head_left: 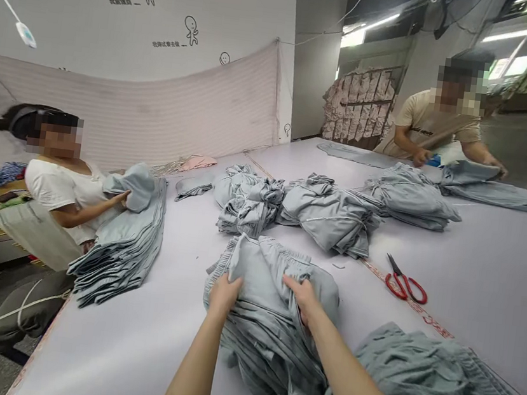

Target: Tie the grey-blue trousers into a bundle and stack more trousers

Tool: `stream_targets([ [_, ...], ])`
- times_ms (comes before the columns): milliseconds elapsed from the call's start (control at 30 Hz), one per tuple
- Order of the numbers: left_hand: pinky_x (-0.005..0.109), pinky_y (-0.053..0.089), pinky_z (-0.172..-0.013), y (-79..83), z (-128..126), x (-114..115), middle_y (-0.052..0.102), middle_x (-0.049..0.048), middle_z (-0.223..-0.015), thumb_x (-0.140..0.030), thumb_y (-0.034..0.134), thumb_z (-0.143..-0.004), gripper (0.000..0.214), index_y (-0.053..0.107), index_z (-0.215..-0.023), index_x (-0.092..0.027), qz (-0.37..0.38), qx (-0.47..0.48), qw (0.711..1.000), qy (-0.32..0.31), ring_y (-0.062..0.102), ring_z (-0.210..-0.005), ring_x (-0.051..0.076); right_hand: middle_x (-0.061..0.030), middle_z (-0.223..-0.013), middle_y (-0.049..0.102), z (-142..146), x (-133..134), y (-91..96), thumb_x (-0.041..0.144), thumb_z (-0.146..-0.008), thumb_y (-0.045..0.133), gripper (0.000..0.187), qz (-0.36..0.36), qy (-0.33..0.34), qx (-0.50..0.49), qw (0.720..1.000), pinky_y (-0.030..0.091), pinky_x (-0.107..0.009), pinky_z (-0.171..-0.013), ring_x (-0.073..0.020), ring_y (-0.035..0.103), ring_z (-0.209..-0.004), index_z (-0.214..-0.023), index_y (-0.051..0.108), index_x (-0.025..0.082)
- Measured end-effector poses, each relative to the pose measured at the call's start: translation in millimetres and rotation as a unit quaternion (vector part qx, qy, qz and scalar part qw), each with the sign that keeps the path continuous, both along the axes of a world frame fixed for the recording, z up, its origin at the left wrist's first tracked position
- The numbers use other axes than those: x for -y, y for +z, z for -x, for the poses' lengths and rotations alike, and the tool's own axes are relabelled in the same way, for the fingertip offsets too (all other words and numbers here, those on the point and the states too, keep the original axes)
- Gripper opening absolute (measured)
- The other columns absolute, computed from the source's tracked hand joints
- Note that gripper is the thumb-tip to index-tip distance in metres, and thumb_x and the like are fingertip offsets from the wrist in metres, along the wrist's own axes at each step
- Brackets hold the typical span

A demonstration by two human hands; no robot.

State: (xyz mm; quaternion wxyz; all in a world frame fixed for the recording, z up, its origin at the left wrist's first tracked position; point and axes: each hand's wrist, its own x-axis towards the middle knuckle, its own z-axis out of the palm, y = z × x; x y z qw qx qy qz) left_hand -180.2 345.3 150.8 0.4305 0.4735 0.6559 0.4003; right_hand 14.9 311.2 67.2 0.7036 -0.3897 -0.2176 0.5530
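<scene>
left hand [224, 293], right hand [303, 297]: both gripping grey garment stack [267, 326] | long axis runs away from wearer, waistbands far | pale table [483, 282], workshop

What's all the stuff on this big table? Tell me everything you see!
table: one, pale lilac, fills the view
grey garment stack: one, under both hands
tied garment bundles: several, grey, mid-table
scissors: one pair, red handles, right of the bundles
flat garment pile: one, grey, left edge
co-worker in white: one, left, touching that pile
co-worker in beige: one, far right
left hand: fingers pressing on the stack
right hand: fingers gripping stack's fabric
</scene>
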Motion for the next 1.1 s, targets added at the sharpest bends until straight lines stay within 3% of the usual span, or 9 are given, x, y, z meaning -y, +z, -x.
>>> stream_targets([
  [167,0.040,0.054,-0.090,39.0,-3.8,23.3,0.073,0.0085,-0.097,-0.036,0.049,-0.078,0.025,0.065,-0.089,-0.020,0.011,0.219,0.975,-0.045,0.066,-0.101,0.025,-0.0079,-0.087,0.075,-34.2,11.0,44.5,0.042,-0.080,0.062,0.030,0.037,-0.038,-0.060,0.997,0.054,-0.044,-0.092,-0.0251,0.067,-0.102,-0.098,0.065,0.017],
  [333,0.040,0.045,-0.107,100.8,18.2,73.3,0.076,0.0038,-0.086,-0.032,0.048,-0.085,0.027,0.069,-0.097,-0.020,-0.011,0.504,0.863,-0.011,0.062,-0.113,0.023,-0.0064,-0.097,0.074,-80.8,72.5,110.0,0.036,-0.086,0.055,0.026,-0.070,-0.059,-0.127,0.988,0.050,-0.042,-0.098,-0.0225,0.063,-0.111,-0.104,0.065,0.019],
  [433,0.044,0.038,-0.112,130.0,36.5,114.8,0.075,0.0034,-0.102,-0.035,0.043,-0.089,0.035,0.064,-0.113,-0.022,-0.083,0.538,0.839,-0.026,0.058,-0.119,0.022,-0.0045,-0.100,0.074,-93.8,119.6,144.0,0.033,-0.086,0.055,0.025,-0.132,-0.053,-0.120,0.982,0.048,-0.042,-0.101,-0.0207,0.061,-0.114,-0.106,0.065,0.020],
  [533,0.047,0.034,-0.114,146.3,51.7,167.3,0.069,0.0025,-0.119,-0.044,0.050,-0.086,0.040,0.061,-0.119,-0.024,-0.147,0.526,0.837,-0.035,0.051,-0.127,0.024,-0.0047,-0.104,0.073,-100.6,165.6,157.2,0.035,-0.087,0.054,0.027,-0.144,-0.038,-0.099,0.984,0.046,-0.043,-0.103,-0.0207,0.060,-0.115,-0.107,0.065,0.021],
  [633,0.046,0.032,-0.115,147.7,60.8,221.7,0.065,-0.0013,-0.127,-0.050,0.058,-0.080,0.045,0.061,-0.119,-0.027,-0.168,0.489,0.856,-0.003,0.042,-0.134,0.024,-0.0057,-0.105,0.073,-108.5,206.2,148.4,0.035,-0.086,0.054,0.028,-0.122,-0.049,-0.087,0.988,0.046,-0.044,-0.103,-0.0216,0.061,-0.114,-0.106,0.065,0.020],
  [733,0.044,0.032,-0.116,134.7,64.6,263.9,0.065,-0.0051,-0.125,-0.053,0.060,-0.078,0.046,0.061,-0.117,-0.031,-0.127,0.459,0.878,0.048,0.037,-0.138,0.022,-0.0059,-0.100,0.074,-117.8,241.5,128.2,0.031,-0.085,0.055,0.025,-0.067,-0.075,-0.100,0.990,0.047,-0.041,-0.103,-0.0212,0.062,-0.112,-0.105,0.066,0.018],
  [867,0.042,0.032,-0.116,111.4,63.0,297.8,0.070,-0.0068,-0.116,-0.049,0.051,-0.084,0.041,0.058,-0.121,-0.032,-0.036,0.464,0.880,0.091,0.043,-0.134,0.017,-0.0040,-0.099,0.075,-131.4,282.1,109.0,0.027,-0.086,0.055,0.023,-0.019,-0.091,-0.119,0.988,0.049,-0.034,-0.100,-0.0184,0.064,-0.109,-0.104,0.067,0.018],
  [1000,0.043,0.034,-0.114,104.0,59.7,324.4,0.068,-0.0061,-0.120,-0.049,0.050,-0.085,0.047,0.050,-0.130,-0.032,-0.050,0.466,0.881,0.064,0.048,-0.129,0.016,-0.0043,-0.104,0.074,-150.3,313.9,104.4,0.030,-0.083,0.061,0.024,-0.043,-0.088,-0.098,0.990,0.052,-0.032,-0.097,-0.0209,0.063,-0.111,-0.104,0.068,0.020],
  [1100,0.036,0.037,-0.113,95.4,63.4,344.6,0.066,-0.0104,-0.123,-0.054,0.047,-0.085,0.046,0.053,-0.127,-0.036,-0.025,0.417,0.897,0.144,0.046,-0.131,0.014,-0.0047,-0.101,0.074,-165.5,332.5,91.2,0.032,-0.082,0.061,0.024,-0.031,-0.091,-0.107,0.990,0.051,-0.035,-0.098,-0.0233,0.062,-0.113,-0.103,0.069,0.022],
])
